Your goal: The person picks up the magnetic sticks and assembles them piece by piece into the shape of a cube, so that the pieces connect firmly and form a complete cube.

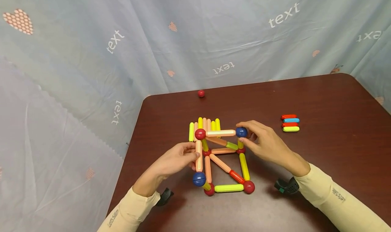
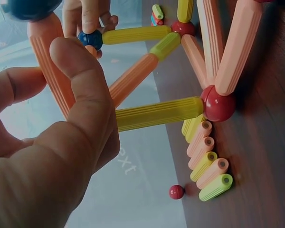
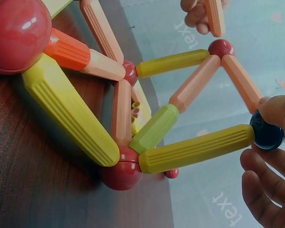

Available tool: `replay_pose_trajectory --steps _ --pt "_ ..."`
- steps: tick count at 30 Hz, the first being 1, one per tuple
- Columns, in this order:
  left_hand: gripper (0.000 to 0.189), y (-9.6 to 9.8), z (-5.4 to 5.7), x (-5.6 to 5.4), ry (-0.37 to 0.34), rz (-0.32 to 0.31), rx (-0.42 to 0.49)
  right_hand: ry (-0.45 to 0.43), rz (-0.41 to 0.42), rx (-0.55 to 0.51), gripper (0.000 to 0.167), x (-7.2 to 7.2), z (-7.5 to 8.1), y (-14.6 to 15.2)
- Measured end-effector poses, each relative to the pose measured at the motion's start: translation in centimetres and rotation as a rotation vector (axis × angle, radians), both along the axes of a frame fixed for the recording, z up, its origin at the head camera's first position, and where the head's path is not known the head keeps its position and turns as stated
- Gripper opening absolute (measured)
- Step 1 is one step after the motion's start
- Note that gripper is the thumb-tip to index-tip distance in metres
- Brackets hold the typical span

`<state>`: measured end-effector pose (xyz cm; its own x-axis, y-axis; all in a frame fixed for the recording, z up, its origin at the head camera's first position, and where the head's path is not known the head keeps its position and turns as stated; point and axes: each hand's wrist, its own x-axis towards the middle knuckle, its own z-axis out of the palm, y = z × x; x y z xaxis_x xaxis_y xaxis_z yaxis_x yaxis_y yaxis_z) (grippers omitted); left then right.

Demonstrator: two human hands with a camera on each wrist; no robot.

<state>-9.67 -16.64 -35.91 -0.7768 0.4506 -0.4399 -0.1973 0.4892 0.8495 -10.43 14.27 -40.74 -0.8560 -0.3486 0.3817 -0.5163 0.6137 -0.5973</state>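
A frame of magnetic rods and balls stands on the table, with red balls such as the near right one (image 1: 248, 187) at its base corners. My left hand (image 1: 174, 160) pinches a peach rod (image 1: 199, 157) between thumb and fingers. One end of that rod is right at the upper red ball (image 1: 200, 134); the near blue ball (image 1: 199, 179) is at its other end. My right hand (image 1: 267, 145) holds another blue ball (image 3: 267, 130) at the upper right corner, where a peach rod (image 1: 221, 133) and a yellow rod (image 3: 199, 148) meet it. A peach-and-green diagonal (image 3: 164, 116) braces the back side.
Behind the frame lies a row of yellow, green and peach rods (image 2: 206, 166). Short red, blue and green rods (image 1: 291, 122) lie at the right. A loose red ball (image 1: 201, 93) is near the table's far edge, before a patterned curtain (image 1: 195, 38).
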Motion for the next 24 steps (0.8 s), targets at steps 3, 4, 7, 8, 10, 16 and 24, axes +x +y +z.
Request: replay_pose_trajectory --steps 3,4,7,8,10,16,24 --pt "0.050 0.05 -0.33 -0.12 -0.009 0.000 0.012 -0.005 -0.001 -0.001 0.044 0.01 0.01 -0.02" --pt "0.050 0.07 -0.42 -0.16 -0.013 0.001 0.020 -0.008 0.000 -0.002 0.044 0.01 -0.01 -0.03" --pt "0.050 0.10 -0.59 -0.27 -0.021 0.001 0.027 -0.010 0.001 0.000 0.044 0.01 -0.05 -0.04" --pt "0.051 0.14 -0.58 -0.29 -0.021 0.001 0.033 -0.010 0.001 0.001 0.045 0.02 -0.06 -0.04" --pt "0.053 0.19 -0.56 -0.34 -0.025 0.004 0.036 -0.010 -0.001 0.000 0.045 0.01 -0.06 -0.04" --pt "0.053 0.24 -0.60 -0.48 -0.038 0.014 0.054 -0.013 -0.001 0.000 0.045 0.00 -0.04 -0.03" --pt "0.051 -0.10 -0.58 -0.52 -0.045 0.028 0.084 -0.018 -0.002 0.010 0.046 -0.12 -0.13 0.00"
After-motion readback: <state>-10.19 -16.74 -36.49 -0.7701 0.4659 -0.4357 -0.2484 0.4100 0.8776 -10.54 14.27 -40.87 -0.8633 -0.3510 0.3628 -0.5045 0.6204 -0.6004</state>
